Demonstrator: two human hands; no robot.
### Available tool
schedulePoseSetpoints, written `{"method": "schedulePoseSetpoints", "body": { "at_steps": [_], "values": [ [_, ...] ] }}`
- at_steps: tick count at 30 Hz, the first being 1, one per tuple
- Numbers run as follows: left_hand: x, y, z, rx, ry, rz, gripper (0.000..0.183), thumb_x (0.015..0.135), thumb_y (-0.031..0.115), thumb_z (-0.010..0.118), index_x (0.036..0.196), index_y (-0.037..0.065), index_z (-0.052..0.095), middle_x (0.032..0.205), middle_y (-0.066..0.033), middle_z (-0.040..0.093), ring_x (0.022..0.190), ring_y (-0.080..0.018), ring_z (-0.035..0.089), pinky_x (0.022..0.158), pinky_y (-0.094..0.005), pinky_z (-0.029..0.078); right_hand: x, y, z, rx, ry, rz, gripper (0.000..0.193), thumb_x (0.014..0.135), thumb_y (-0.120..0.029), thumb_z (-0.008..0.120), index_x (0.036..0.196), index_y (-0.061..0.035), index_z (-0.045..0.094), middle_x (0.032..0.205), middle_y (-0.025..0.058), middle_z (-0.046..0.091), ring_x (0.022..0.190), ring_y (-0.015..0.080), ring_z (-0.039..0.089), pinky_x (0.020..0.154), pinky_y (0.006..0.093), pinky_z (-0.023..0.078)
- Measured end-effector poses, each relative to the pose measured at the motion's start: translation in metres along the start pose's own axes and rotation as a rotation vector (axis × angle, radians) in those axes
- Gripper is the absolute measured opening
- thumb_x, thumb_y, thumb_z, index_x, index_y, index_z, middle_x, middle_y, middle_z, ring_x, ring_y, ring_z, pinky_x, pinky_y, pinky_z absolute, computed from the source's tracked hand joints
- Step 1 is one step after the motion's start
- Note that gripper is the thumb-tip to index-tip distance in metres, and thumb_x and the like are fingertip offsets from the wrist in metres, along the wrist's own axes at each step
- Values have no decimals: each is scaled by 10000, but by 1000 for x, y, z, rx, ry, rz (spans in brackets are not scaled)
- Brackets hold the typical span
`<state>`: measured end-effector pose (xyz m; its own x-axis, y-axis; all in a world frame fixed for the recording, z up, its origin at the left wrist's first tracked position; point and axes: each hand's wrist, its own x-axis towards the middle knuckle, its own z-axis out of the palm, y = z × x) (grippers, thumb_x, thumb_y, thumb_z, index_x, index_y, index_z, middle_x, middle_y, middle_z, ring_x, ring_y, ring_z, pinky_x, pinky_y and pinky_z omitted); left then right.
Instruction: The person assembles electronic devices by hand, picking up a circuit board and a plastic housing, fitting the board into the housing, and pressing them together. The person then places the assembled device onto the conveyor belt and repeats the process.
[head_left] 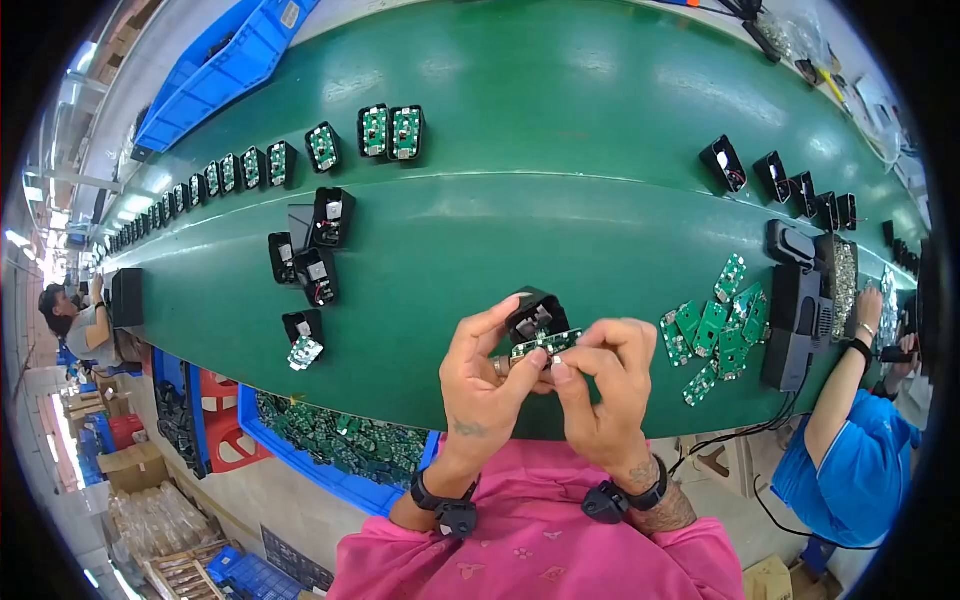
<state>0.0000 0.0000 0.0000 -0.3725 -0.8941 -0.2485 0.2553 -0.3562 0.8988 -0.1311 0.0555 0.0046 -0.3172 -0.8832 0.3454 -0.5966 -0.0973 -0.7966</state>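
In front of me my left hand (482, 385) is closed round a small black plastic case (538, 302), its index finger along the case's side. A green circuit board (562, 341) stands tilted at the case's near opening, and my left thumb presses on its near edge. With thumb and bent fingers, my right hand (612, 390) pinches at the board's near edge. A small white piece (557, 360) shows between the fingertips; whether it is a connector I cannot tell.
Loose circuit boards (712, 328) lie to the right, beside a black device (797, 320). Left are black cases (318, 275); farther back runs a row of cases with boards (278, 164). A blue bin of boards (345, 440) stands below the edge. A co-worker's arm (843, 390) is at right.
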Motion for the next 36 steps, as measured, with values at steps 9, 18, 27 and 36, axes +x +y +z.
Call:
{"method": "schedulePoseSetpoints", "body": {
  "at_steps": [9, 18, 27, 36],
  "values": [
    [4, 1, -12, 332, -119, 556, 507, 857, -163, 616, 1321, -41, 450, 1346, -252, 518, 981, -259, 694, 748, -319, 656, 21, -8, -10, -4, -19, -236, 126, 757, 64, 680, 828, -18, 617, 703, 79, 597, 589, 243, 571, 530, 348, 446],
    [8, 18, -7, 468, -169, 574, 519, 801, -127, 688, 1282, 48, 602, 1334, -265, 574, 963, -217, 715, 692, -269, 627, 28, -10, -26, -18, -159, -226, 140, 724, 50, 688, 822, -16, 614, 698, 102, 578, 593, 275, 577, 531, 368, 449],
    [8, 17, -5, 668, -146, 732, 540, 732, -119, 704, 1234, 69, 641, 1237, -240, 644, 849, -209, 740, 631, -263, 625, 27, -8, -26, 132, -234, -37, 92, 774, 15, 687, 758, -8, 600, 639, 77, 560, 546, 206, 574, 494, 344, 431],
    [14, -4, -9, 383, -50, 341, 511, 831, -120, 667, 1311, -23, 521, 1258, -211, 594, 867, -230, 720, 691, -277, 640, 18, 4, -5, -10, -141, -107, 83, 837, -30, 692, 880, -8, 624, 721, 118, 604, 629, 288, 624, 560, 380, 480]
  ]
}}
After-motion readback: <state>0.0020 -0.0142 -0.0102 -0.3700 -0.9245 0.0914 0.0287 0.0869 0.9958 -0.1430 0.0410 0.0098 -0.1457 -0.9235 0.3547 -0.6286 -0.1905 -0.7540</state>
